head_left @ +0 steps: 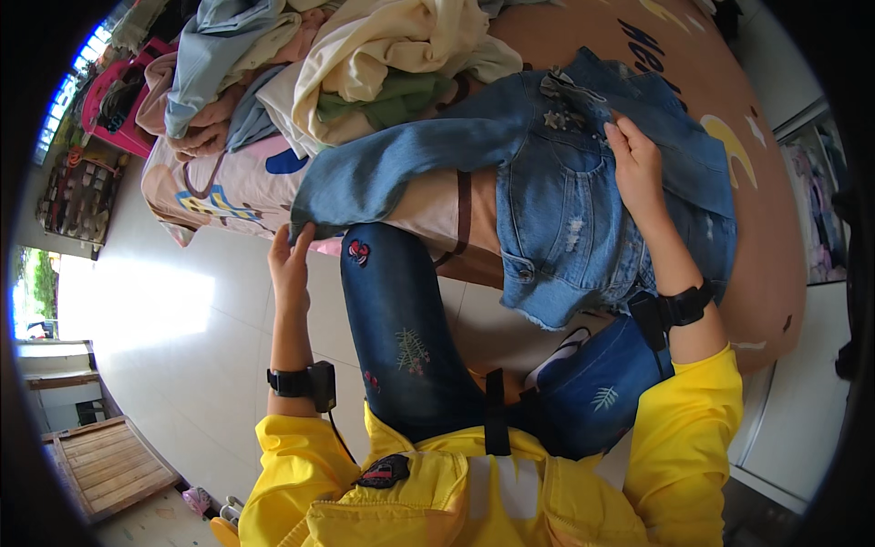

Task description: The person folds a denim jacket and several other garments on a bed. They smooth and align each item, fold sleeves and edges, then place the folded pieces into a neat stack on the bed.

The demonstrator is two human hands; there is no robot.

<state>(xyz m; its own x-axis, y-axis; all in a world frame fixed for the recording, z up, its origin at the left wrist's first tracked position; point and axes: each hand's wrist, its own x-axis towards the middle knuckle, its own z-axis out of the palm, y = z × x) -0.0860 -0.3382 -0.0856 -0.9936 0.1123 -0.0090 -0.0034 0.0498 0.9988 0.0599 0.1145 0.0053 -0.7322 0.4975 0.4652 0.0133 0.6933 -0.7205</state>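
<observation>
A blue denim jacket [556, 205] with frayed hem, worn patches and star-shaped decorations near the collar lies spread over the bed edge and my right thigh. Its sleeve [410, 164] stretches out to the left. My left hand [290, 272] pinches the cuff at the end of that sleeve, just beyond my left knee. Over the jacket's upper front, my right hand [640, 173] has thumb and fingers closed on the denim near the collar; the fingertips are partly hidden. The other sleeve lies to the right, partly under my right forearm.
A heap of clothes [383, 50] in cream, green, blue and pink lies on the bed [770, 264] at the far left. A pink bin [123, 109] and a shelf [80, 196] stand beyond it. At right are white cabinets [802, 365]; a wooden crate [114, 465] is lower left.
</observation>
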